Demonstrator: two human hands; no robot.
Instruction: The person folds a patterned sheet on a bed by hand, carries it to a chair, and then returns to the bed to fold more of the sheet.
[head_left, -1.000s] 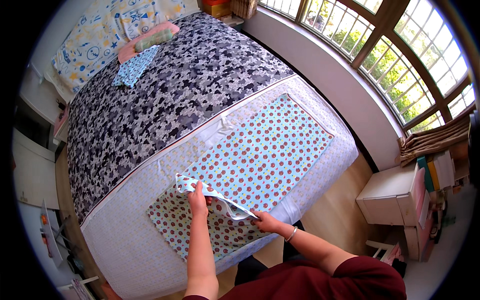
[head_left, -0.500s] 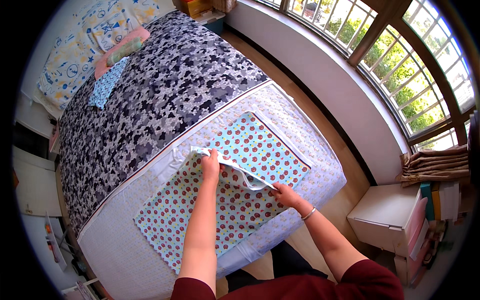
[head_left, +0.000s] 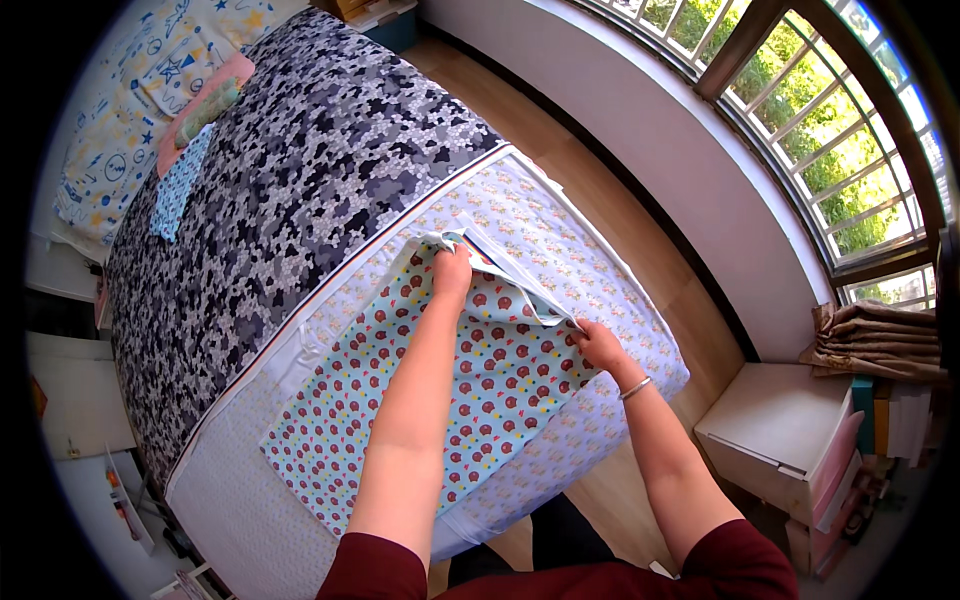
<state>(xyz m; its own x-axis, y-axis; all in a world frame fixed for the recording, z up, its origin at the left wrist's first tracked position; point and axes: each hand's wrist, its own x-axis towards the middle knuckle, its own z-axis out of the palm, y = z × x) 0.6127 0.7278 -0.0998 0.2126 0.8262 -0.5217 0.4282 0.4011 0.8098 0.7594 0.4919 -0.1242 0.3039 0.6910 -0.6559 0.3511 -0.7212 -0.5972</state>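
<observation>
A light-blue cloth printed with brown bear heads lies on the pale flowered sheet at the bed's foot. Its far edge, with a white trim and underside, is raised between my two hands. My left hand is closed on the far left of this edge, bunching it slightly. At the right end, my right hand pinches the corner. Between them the edge sags in a loose white fold, and a narrow strip of print shows beneath it. The near part of the cloth rests flat, partly hidden behind my left forearm.
A dark camouflage-patterned cover spreads over the rest of the bed. Farther up lie a small blue printed cloth, a rolled green cloth and a patterned pillow. A white cabinet stands at right, below the window.
Both hands have moved away from me, carrying the raised edge farther up the bed. The far half of the cloth, earlier widely exposed, is now mostly covered.
</observation>
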